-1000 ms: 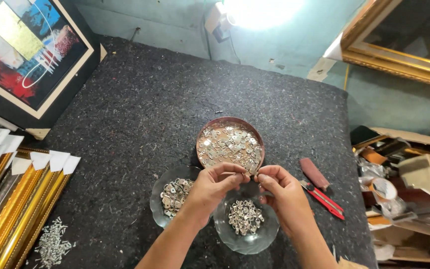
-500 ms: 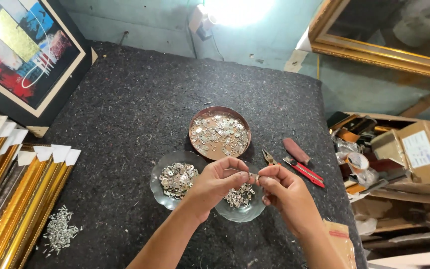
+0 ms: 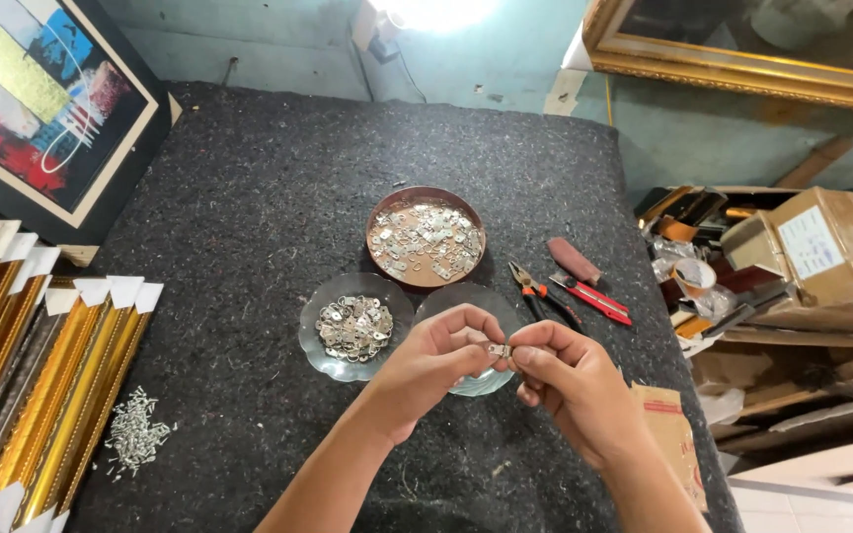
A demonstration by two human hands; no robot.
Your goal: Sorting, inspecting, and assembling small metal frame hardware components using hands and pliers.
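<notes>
Both my hands meet over a dark felt-covered table (image 3: 249, 197). My left hand (image 3: 436, 360) and my right hand (image 3: 570, 380) pinch one small silver metal hanger piece (image 3: 498, 349) between their fingertips. They hover over a clear glass dish (image 3: 466, 301), mostly hidden by my hands. To its left a second glass dish (image 3: 323, 355) holds several silver metal pieces. Behind them a round brown tin (image 3: 379, 222) is full of similar pieces.
Pliers (image 3: 535, 288), a red-handled cutter (image 3: 599, 298) and a dark red tool (image 3: 573, 259) lie right of the tin. Gold frame mouldings (image 3: 41, 395) lie at the left with a pile of small nails (image 3: 135, 434). A framed abstract painting (image 3: 41, 99) leans at the back left. Cardboard boxes (image 3: 821, 247) crowd the right.
The view has shifted so the dishes sit higher. My hands have drawn slightly nearer to me and still pinch a small metal piece together.
</notes>
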